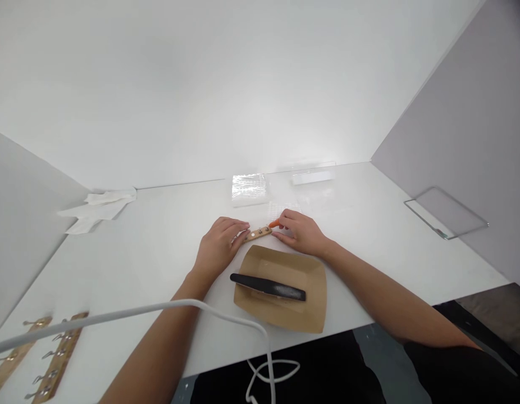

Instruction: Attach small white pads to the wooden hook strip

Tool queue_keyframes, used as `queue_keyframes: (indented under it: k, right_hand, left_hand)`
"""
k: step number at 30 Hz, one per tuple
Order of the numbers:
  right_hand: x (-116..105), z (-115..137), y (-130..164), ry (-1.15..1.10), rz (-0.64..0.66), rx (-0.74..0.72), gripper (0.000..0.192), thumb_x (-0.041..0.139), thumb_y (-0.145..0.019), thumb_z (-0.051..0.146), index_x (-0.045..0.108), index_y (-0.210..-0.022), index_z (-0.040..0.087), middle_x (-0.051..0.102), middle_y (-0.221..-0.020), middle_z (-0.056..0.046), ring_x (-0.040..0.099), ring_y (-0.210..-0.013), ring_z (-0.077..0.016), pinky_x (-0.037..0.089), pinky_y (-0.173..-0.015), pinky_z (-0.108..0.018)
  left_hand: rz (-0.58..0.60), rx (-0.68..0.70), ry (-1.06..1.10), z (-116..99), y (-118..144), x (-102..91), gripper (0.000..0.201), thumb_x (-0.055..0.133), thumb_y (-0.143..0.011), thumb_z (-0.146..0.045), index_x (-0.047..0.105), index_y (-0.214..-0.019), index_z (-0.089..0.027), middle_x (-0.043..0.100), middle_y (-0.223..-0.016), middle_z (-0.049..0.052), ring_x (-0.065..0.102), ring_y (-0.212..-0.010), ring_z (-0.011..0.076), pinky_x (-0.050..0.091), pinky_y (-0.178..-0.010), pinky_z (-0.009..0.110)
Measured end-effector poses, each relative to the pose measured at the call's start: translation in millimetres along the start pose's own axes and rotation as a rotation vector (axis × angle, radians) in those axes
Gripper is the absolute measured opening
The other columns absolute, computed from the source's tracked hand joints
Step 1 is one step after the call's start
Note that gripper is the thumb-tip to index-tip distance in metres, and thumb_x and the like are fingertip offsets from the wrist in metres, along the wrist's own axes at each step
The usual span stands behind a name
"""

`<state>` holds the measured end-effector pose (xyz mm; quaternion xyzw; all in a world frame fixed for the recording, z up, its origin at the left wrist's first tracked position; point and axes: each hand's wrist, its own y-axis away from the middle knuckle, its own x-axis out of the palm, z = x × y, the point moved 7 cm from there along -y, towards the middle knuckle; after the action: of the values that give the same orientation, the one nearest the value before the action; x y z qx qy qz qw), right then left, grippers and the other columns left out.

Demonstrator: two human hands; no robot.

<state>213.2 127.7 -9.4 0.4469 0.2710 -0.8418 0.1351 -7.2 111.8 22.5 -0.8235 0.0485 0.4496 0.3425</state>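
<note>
The white table (150,247) carries all the work, and both hands rest on it at the middle.

Just in front of the wrists, on the near side, lies a brown paper tray (285,264) with a black flat tool (268,287) across it. The tool lies untouched.

The left hand (218,247) lies palm down with the fingers stretched forward and lightly curled. Its fingertips press on the left end of a small wooden strip (256,233), which sits flat on the table between the 2 hands. The strip carries small metal studs along its top; their number is too small to tell.

The right hand (300,231) is loosely closed at the right end of the strip. Its fingertips pinch a small orange tool (274,224), and the tip meets the strip's right end. Whether the tip touches a stud cannot be told.

Far to the left of the left hand, at the near table edge, lie 2 longer wooden racks (53,359) with metal hooks fitted.

Beyond the fingertips lie clear plastic bags (248,188) and a white box (313,177). Crumpled white paper (97,209) lies far left and a glass plate (447,213) far right. A white cable (117,314) crosses the left forearm.

Judgement: the 2 racks look finished. The small strip is in work at its right end, so that piece seems partly done.
</note>
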Motion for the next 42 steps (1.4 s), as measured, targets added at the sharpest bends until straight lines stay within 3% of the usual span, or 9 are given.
queue_keyframes:
  k: [10,19,37,42]
  right_hand:
    - [3.2,1.5,-1.7,0.006,-0.001,-0.011,0.023,0.062,-0.104,0.041,0.072,-0.116,0.024,0.068,-0.1,-0.005,0.065,-0.088,-0.0182,0.047,-0.071,-0.03]
    - [9.7,0.2,-3.7,0.039,-0.017,0.001,0.023,0.064,-0.103,0.043,0.071,-0.114,0.024,0.068,-0.104,-0.006,0.065,-0.095,-0.021,0.05,-0.076,-0.033]
    - [9.0,0.9,-3.4,0.053,-0.009,0.008,0.024,0.06,-0.105,0.042,0.072,-0.116,0.024,0.067,-0.106,-0.007,0.064,-0.098,-0.0219,0.05,-0.075,-0.034]
    - [9.1,1.6,-3.4,0.052,-0.005,-0.002,0.025,0.059,-0.106,0.043,0.072,-0.115,0.024,0.067,-0.104,-0.008,0.064,-0.097,-0.0222,0.05,-0.076,-0.034]
  left_hand:
    - [0.077,-0.08,-0.032,-0.5,-1.3,8.2,0.017,0.064,-0.103,-0.035,0.078,-0.104,-0.025,0.082,-0.103,0.001,0.067,-0.101,0.0221,0.055,-0.075,0.032]
    - [0.117,0.022,-0.132,-8.7,-2.0,18.4,0.025,0.058,-0.106,-0.037,0.076,-0.095,-0.023,0.079,-0.093,0.005,0.066,-0.098,0.0219,0.049,-0.063,0.028]
    - [0.178,-0.011,-0.187,-5.6,-2.3,21.9,0.022,0.056,-0.106,-0.034,0.073,-0.098,-0.022,0.079,-0.097,0.007,0.066,-0.103,0.0252,0.049,-0.059,0.029]
    - [0.182,-0.047,-0.145,-4.4,-1.9,24.3,0.019,0.058,-0.106,-0.033,0.072,-0.1,-0.023,0.079,-0.099,0.006,0.066,-0.105,0.0255,0.051,-0.064,0.03]
